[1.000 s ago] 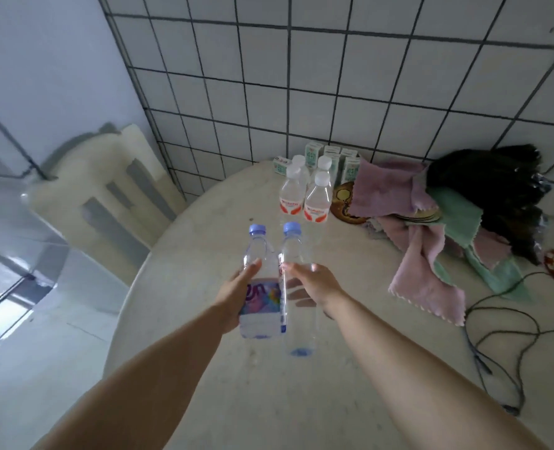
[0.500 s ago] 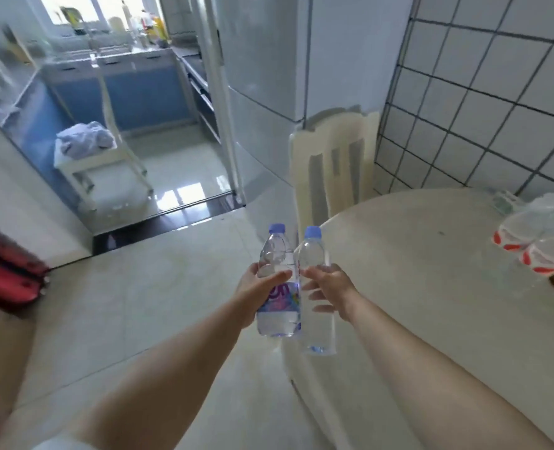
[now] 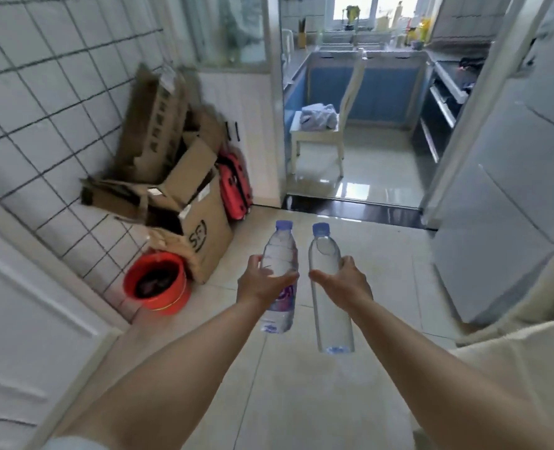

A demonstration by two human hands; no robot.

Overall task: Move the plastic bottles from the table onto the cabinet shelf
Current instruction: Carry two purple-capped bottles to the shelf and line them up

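i'm in the carry step: both bottles are off the table and in the air, out in front of me over the tiled floor [image 3: 301, 401]. my left hand [image 3: 262, 284] is wrapped around the labelled bottle [image 3: 279, 271], fingers closed across its middle, cap up and leaning slightly left. my right hand [image 3: 344, 284] is clasped on the plain clear bottle [image 3: 329, 287], which hangs upright just beside the first, the two not touching.

no cabinet shelf shows in this view. ahead is a doorway into a kitchen with a white chair [image 3: 327, 125], to the left a heap of cardboard boxes [image 3: 178, 190] against the tiled wall with a red bucket [image 3: 155, 284] at its foot, and a pale appliance [image 3: 512, 190] on the right.

next, i judge, i need to find the cabinet and bring both bottles to its shelf, keeping them upright and my hold firm, since smooth plastic could slip. i'd steer well apart from the boxes and bucket.
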